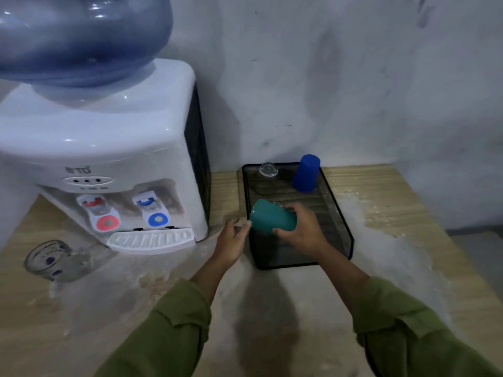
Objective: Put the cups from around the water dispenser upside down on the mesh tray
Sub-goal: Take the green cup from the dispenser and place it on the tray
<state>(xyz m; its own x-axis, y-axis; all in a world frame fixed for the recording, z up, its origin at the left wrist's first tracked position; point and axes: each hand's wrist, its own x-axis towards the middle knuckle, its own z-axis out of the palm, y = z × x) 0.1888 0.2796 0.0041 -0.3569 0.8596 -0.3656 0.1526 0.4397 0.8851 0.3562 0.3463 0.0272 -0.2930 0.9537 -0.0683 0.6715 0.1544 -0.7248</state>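
Teal cup [272, 216] lay on its side above the mesh tray [340, 227], near the tray's front-left corner, long axis level. Right hand [302, 229] fingers were clamped around it; left hand [231, 239] fingertips touched its end.

Count at the dispenser: one water dispenser [109, 164], carrying one bottle [81, 36] and two taps, one red [94, 204], one blue [148, 202]. One mesh tray [340, 213]. Four cups: one blue cup [306, 173], one teal cup [272, 216], two clear, a clear glass [268, 170] and a printed glass [54, 261].
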